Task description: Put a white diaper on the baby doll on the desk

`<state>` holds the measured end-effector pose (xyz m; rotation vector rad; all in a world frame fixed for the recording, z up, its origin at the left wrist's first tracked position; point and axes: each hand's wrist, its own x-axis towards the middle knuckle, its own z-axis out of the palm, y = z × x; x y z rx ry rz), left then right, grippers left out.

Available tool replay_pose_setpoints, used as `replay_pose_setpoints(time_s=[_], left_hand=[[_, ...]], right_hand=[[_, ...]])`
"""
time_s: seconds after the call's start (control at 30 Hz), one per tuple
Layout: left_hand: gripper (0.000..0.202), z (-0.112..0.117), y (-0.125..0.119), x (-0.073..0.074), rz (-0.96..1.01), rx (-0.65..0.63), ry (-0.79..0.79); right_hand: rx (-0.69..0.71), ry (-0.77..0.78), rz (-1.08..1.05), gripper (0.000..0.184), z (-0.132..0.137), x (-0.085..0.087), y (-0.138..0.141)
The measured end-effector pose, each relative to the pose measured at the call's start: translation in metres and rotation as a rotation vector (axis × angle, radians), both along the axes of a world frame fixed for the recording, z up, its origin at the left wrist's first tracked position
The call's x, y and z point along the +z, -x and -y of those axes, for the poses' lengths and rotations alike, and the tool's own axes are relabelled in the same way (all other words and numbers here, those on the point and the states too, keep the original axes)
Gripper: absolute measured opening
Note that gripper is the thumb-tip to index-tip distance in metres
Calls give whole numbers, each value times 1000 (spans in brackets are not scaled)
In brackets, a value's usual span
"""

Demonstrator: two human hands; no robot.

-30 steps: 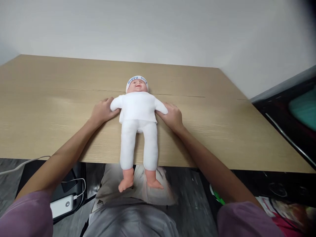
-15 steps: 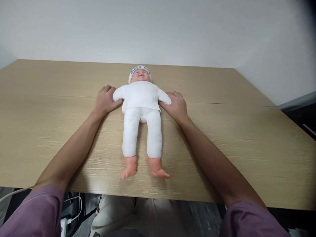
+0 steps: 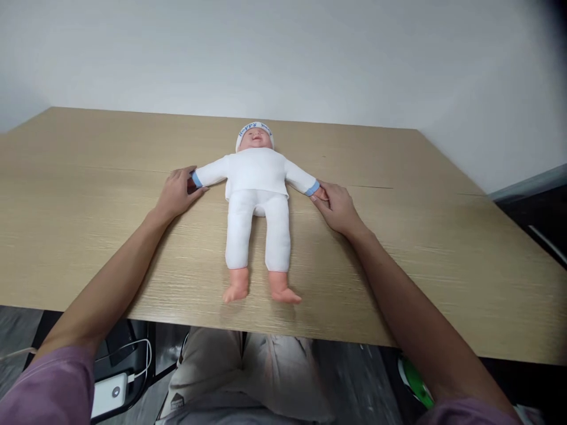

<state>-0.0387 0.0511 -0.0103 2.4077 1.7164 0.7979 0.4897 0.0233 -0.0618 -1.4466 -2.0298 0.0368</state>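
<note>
A baby doll point(image 3: 257, 171) in a white top and trousers lies on its back on the table, bare feet toward me. Its white cap carries blue lettering, and its sleeves end in blue cuffs. Both its arms are spread out to the sides. My left hand point(image 3: 178, 192) is closed round the doll's hand at the left, fingers over it and thumb below the cuff. At the right, my right hand point(image 3: 339, 208) pinches the doll's other hand, part of which shows past the cuff.
The wooden table point(image 3: 420, 248) has a seam across it and meets a pale wall point(image 3: 283, 59) at the back. Below its front edge are my legs, a white power bank point(image 3: 108, 394) with a cable, and a green object point(image 3: 416, 381). Something black stands at the far right.
My hands have moved outward from the doll's sides, and its arms are now stretched wider. The blue cuffs and the doll's hands have come into sight. The view has shifted slightly.
</note>
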Motion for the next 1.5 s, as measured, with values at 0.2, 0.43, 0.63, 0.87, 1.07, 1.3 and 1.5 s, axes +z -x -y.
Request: replay_pose_setpoints(time_s=[0.2,0.43,0.63,0.87,1.07,1.3,1.5], left_hand=[[65,11,25,2,59,11,-5],[50,9,41,12,59,32,-11],[45,-2,46,11,68,27,25],[83,4,30,5,-9,-26,-22],[84,-13,9,-3,9,-18,18],[78,-26,9,-7,27,-22,14],[75,-19,8,-7,17,0,28]], right_hand=[[-44,-52,-42,68,11,6,-7],[-41,13,-136,47,10,16,-30],[-45,43,-165,49,8,15,-37],[-14,10,-113,66,8,14,-24],[-20,-20,-37,75,-4,13,16],[-58,12,-20,67,-15,16,26],[-55,24,-35,64,-13,13,23]])
